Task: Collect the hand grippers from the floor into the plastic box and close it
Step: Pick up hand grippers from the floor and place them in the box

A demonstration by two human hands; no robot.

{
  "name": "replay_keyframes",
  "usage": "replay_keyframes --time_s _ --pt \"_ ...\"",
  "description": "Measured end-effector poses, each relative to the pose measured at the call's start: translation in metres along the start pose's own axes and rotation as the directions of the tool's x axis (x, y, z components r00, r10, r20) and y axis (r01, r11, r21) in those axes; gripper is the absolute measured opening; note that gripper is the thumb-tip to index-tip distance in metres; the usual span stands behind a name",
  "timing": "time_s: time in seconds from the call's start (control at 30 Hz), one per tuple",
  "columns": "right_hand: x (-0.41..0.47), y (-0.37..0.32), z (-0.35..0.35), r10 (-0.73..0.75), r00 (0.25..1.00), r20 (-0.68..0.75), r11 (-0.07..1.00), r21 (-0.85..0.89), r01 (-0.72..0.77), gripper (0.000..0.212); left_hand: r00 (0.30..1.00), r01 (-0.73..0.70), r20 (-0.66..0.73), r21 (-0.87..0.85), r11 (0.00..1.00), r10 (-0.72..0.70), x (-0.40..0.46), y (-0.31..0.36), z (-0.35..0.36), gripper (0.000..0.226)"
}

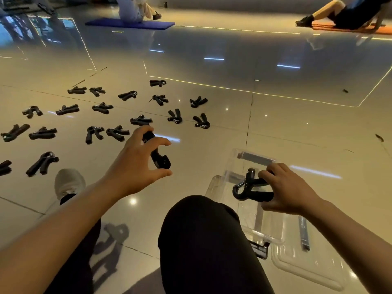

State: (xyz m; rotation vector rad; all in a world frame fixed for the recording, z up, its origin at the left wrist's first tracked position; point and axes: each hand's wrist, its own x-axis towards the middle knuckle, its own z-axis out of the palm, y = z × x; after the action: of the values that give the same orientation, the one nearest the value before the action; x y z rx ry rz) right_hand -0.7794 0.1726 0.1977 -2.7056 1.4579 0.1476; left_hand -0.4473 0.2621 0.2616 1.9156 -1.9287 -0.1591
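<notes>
Many black hand grippers (43,133) lay scattered over the glossy tiled floor (212,107) at the left and centre, well apart from the clear plastic box (231,162) at the right. The left hand (135,164), raised above the floor, curled its fingers round one gripper (158,154). A dark-clad knee (203,230) stood between the arms. The right hand (290,189) held another gripper (250,187) over the open box, whose lid (307,270) lay just beside it
</notes>
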Motion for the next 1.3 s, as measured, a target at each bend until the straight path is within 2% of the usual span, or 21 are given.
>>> replay_keyframes --time_s 0.1,0.3,0.37,0.53,0.67,0.77,0.87,1.1,1.2,1.3 --pt "0.002 0.016 0.021 0.030 0.999 0.038 0.998 0.059 -0.032 0.069 1.000 -0.012 0.026 0.029 1.000 0.011 0.018 0.009 0.006 0.065" --pt "0.031 0.019 0.072 0.053 0.987 0.150 0.981 0.178 -0.079 0.074 0.961 -0.207 0.215 0.141 0.968 0.174 0.069 0.008 0.032 0.069" --pt "0.047 0.017 0.092 0.052 0.979 0.195 0.978 0.187 -0.089 0.072 0.949 -0.225 0.254 0.131 0.966 0.186 0.079 -0.001 0.052 0.072" --pt "0.083 0.016 0.145 0.026 0.948 0.317 0.975 0.201 -0.094 0.071 0.953 -0.112 0.278 -0.053 0.992 0.122 0.079 -0.043 0.129 0.072" --pt "0.096 0.023 0.192 0.007 0.915 0.404 0.978 0.189 -0.091 0.071 0.951 -0.007 0.307 -0.096 0.995 0.037 0.075 -0.079 0.198 0.071" --pt "0.101 0.031 0.224 -0.025 0.843 0.538 0.980 0.179 -0.085 0.073 0.935 0.035 0.356 -0.100 0.994 0.003 0.070 -0.098 0.243 0.073" --pt "0.100 0.036 0.248 -0.056 0.774 0.631 0.991 0.129 -0.034 0.087 0.914 0.054 0.405 -0.113 0.992 -0.004 0.064 -0.107 0.275 0.076" --pt "0.101 0.035 0.262 -0.052 0.776 0.629 0.998 0.008 0.060 0.095 0.924 0.054 0.380 -0.209 0.976 0.031 0.058 -0.109 0.299 0.072" --pt "0.102 0.034 0.261 -0.063 0.790 0.609 0.997 0.003 0.077 0.086 0.932 0.095 0.362 -0.226 0.970 -0.007 0.051 -0.111 0.301 0.069" --pt "0.104 0.038 0.252 -0.073 0.815 0.575 0.997 0.044 0.057 0.069 0.944 0.149 0.325 -0.268 0.952 -0.056 0.042 -0.112 0.303 0.070"
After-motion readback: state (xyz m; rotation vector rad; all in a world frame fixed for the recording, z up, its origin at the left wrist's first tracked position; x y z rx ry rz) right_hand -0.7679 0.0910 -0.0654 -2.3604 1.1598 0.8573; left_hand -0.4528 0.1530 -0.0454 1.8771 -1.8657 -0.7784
